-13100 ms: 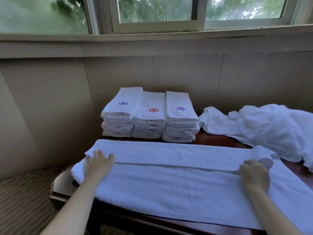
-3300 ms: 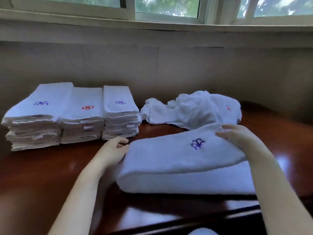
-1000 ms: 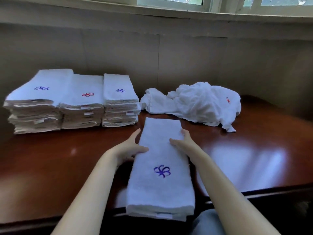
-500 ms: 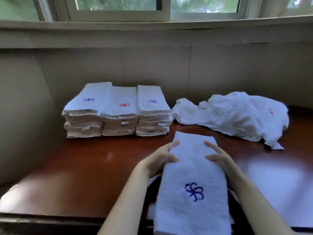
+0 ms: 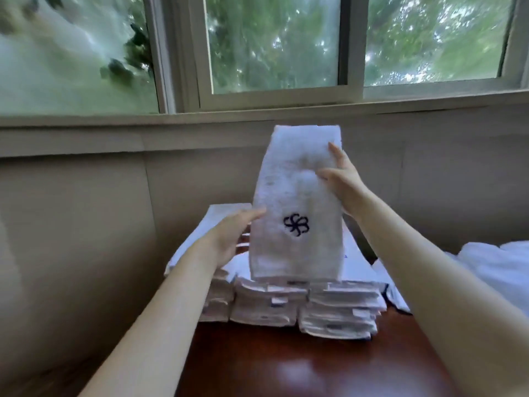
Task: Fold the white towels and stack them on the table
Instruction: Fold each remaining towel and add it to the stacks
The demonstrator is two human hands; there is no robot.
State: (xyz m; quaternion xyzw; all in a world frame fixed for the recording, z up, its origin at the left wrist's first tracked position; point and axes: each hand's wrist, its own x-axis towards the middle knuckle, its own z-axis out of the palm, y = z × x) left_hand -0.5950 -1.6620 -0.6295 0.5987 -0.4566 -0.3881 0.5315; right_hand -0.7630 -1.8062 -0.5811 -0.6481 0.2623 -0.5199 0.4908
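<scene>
A folded white towel (image 5: pixel 297 207) with a dark blue flower emblem is lifted off the table and held above three stacks of folded towels (image 5: pixel 337 310). My left hand (image 5: pixel 232 236) holds its lower left edge, thumb on top and fingers hidden beneath. My right hand (image 5: pixel 340 179) grips its upper right edge, thumb over the top face. The towel hides the tops of the middle and right stacks.
A heap of unfolded white towels (image 5: pixel 492 270) lies at the right on the dark wooden table (image 5: pixel 300 365). A beige wall panel and a window sill stand close behind the stacks. The table's left edge is near the left stack.
The folded towel lay flat on the table between my hands; both hands have lifted it up and carried it forward over the stacks. The view has tilted upward.
</scene>
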